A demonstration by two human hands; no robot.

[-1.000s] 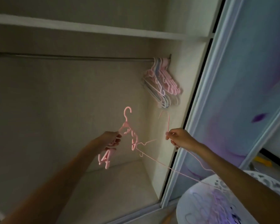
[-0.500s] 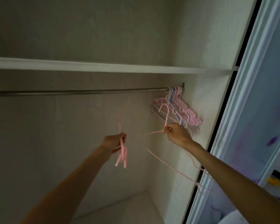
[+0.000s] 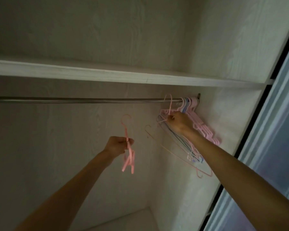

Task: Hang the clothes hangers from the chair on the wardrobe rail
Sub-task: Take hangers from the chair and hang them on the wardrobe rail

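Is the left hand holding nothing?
No: the left hand grips a pink hanger below the rail.

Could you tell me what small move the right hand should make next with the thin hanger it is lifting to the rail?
Probably lower it slightly and let go: the right hand pinches the thin pink hanger, whose hook already curves over the rail beside the hung hangers.
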